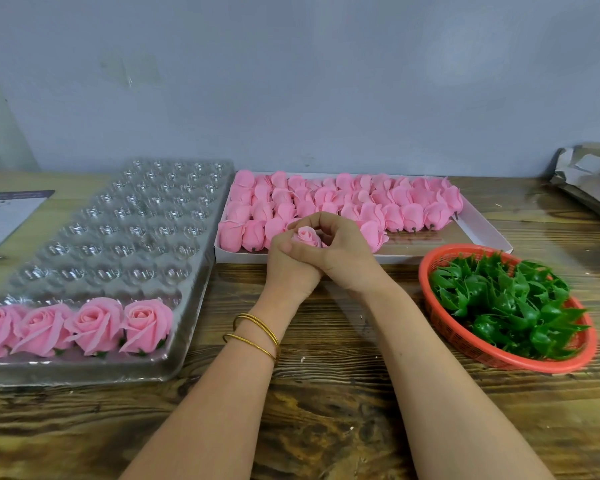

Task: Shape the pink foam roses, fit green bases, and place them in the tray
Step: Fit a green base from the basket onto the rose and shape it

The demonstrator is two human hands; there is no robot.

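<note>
The wooden surface carries everything. On its left lies the clear tray, most of its cups bare, with four finished roses showing in the near row and green peeping out beneath them. Beyond my hands sits the white box, packed with unshaped pink buds. To the right stands the red basket, heaped with green bases. My left grip and right grip meet just in front of the box, the fingers of both curled round one small pink rose, its bloom facing up between them. Two gold bangles ring my left wrist.
</note>
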